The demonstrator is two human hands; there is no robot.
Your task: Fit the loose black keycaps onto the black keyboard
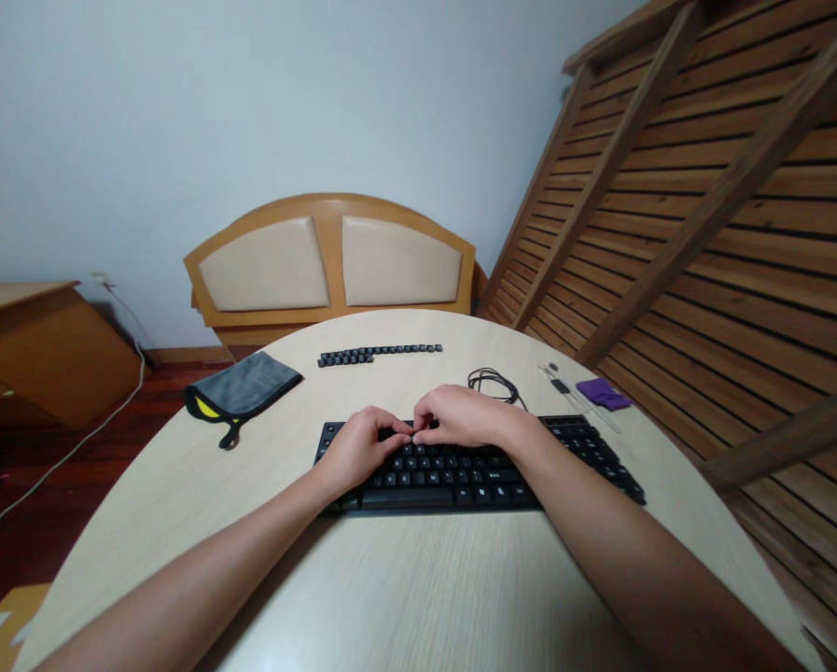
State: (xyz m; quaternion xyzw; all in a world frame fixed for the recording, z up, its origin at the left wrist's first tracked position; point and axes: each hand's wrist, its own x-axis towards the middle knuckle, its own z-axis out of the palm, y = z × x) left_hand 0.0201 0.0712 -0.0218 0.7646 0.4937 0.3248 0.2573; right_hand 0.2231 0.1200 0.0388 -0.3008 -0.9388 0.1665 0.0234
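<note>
A black keyboard (pixel 446 501) lies across the table in front of me, largely covered by my hands in its upper middle. My left hand (pixel 364 448) is closed over its left part, thumb and forefinger pinched together. From the right, my right hand (pixel 460 417) arches over the upper rows, its fingers also pinched. The fingertips of both hands meet at a small black keycap (pixel 412 437), mostly hidden between them. Beyond the keyboard, several loose black keycaps (pixel 390 350) are lined up in two rows, the nearer one shorter.
A grey cloth with yellow lining (pixel 250 387) lies at the left. A coiled black cable (pixel 492 381) sits behind the keyboard. At the right are a thin wire tool (pixel 576 397) and a purple cloth (pixel 604 393). The round table (pixel 418 588) faces a headboard (pixel 334 210); wooden slats (pixel 698 215) lean at right.
</note>
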